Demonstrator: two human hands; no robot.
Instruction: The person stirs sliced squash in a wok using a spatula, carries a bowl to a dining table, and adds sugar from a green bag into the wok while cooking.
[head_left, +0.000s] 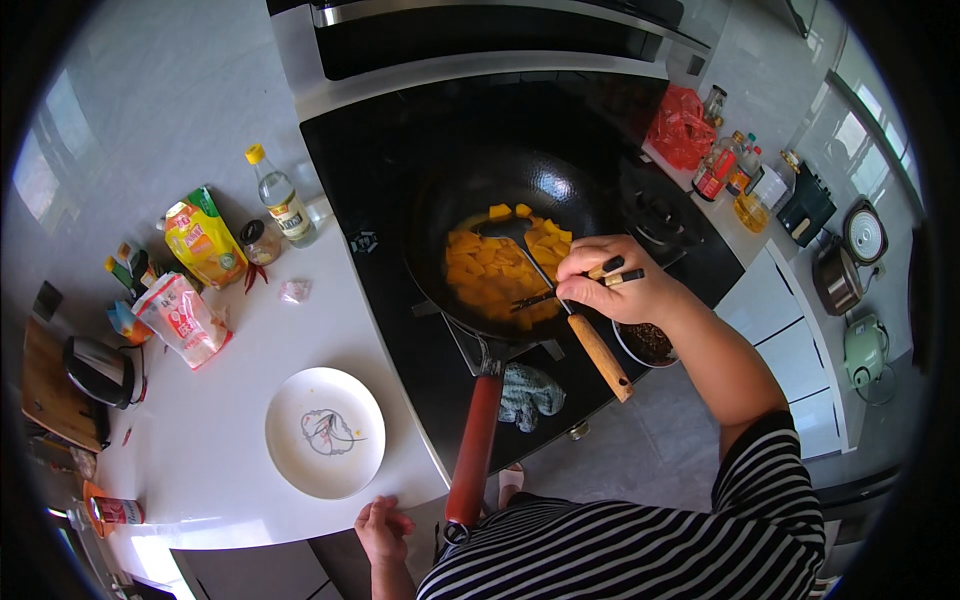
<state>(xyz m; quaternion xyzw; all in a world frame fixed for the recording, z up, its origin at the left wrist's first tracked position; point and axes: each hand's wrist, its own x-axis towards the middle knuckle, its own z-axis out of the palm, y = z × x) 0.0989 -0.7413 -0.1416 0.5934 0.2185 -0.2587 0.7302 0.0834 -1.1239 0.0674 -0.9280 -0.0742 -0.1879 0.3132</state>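
Observation:
My right hand (615, 281) grips a pair of dark chopsticks (536, 301) over the wok, their tips among the food. Its fingers also meet the metal shaft of a cooking spatula (532, 259) with a wooden handle (600, 358); whether they grip it too is unclear. Orange-yellow slices (480, 270), looking like pumpkin, lie in some liquid inside the black wok (551, 180). The wok's red handle (476, 450) points toward my body. Beside the counter edge, my left hand (382, 529) is loosely curled with nothing visible in it, just below a white plate (296, 450).
The wok sits on a black gas hob (375, 180). A bowl of dark food (646, 345) is partly behind my right arm. A crumpled cloth (529, 397) lies near the wok handle. Left hold a bottle (285, 199), seasoning bags (187, 322) and a kettle (101, 371); right, oil bottles (754, 202).

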